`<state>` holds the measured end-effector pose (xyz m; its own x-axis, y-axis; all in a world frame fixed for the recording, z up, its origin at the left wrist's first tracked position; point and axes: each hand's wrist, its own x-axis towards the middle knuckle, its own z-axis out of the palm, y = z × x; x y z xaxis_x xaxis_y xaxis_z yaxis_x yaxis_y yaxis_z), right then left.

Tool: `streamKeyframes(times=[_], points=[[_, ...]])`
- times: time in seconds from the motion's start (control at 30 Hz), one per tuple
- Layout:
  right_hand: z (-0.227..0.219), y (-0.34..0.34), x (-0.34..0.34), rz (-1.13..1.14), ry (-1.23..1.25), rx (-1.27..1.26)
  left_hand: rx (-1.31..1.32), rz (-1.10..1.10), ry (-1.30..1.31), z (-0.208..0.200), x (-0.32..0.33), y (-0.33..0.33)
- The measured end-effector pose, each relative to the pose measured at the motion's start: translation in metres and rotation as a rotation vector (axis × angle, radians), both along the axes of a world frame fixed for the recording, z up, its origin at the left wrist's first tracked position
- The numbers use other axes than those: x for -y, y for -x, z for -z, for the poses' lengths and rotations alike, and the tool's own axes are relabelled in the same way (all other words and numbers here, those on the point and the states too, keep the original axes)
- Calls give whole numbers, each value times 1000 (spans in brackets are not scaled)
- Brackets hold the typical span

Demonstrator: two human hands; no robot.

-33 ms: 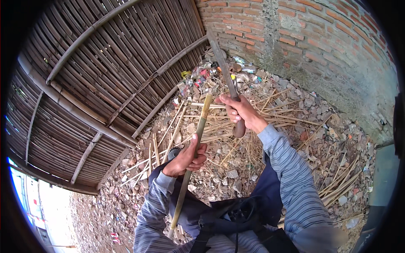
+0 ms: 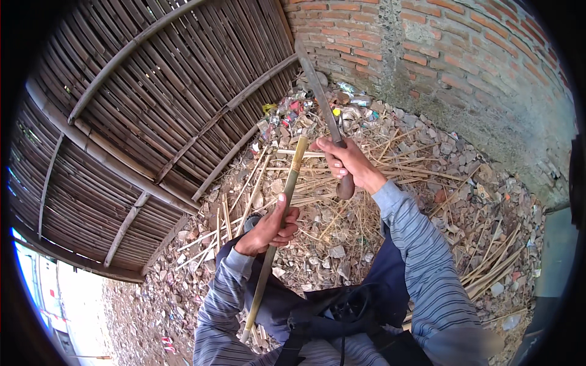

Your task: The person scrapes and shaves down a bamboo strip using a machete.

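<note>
My left hand (image 2: 270, 230) is closed round a slim greenish bamboo stick (image 2: 264, 277), thumb laid along it. The stick slants from beside my left thigh up to a pale yellowish top end. My right hand (image 2: 349, 163) grips the dark wooden handle of a machete (image 2: 320, 91). Its long grey blade points up and away to the left, toward the corner of the walls. The knob of the handle shows below my right fist. The right index finger is close to the stick's top end; whether they touch I cannot tell.
Split bamboo strips (image 2: 421, 171) lie scattered over stony ground (image 2: 342, 251), with another bundle (image 2: 494, 268) at the right. Litter (image 2: 293, 110) is heaped in the far corner. A bamboo slat wall (image 2: 201, 67) rises on the left, a brick wall (image 2: 464, 67) on the right.
</note>
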<state>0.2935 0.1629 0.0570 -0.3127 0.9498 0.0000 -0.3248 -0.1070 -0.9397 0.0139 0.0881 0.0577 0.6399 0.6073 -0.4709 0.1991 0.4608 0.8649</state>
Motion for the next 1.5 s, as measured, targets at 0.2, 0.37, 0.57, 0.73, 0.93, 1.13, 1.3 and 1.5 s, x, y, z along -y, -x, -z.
streamKeyframes(times=[0.2,0.37,0.57,0.73,0.93,1.13,1.3,1.5], points=[[4,-9,15,80,-96,28,-189,21,-187,-13,7,-14],[0,-17,28,179,-118,-106,-281,115,-219,-23,-5,0],[-7,-57,27,346,-185,-121,-275,163,-189,-42,-13,11],[-16,-66,45,348,-149,-38,-259,276,-308,-31,-29,6],[-6,-54,62,311,-74,50,-388,325,-230,-51,-43,-10],[7,-45,70,346,-79,67,-422,418,-106,-40,-63,-12],[14,-49,76,396,-42,-143,-395,428,-229,-30,-81,-8],[16,-46,84,330,-77,-338,-506,313,-416,-31,-88,-20]])
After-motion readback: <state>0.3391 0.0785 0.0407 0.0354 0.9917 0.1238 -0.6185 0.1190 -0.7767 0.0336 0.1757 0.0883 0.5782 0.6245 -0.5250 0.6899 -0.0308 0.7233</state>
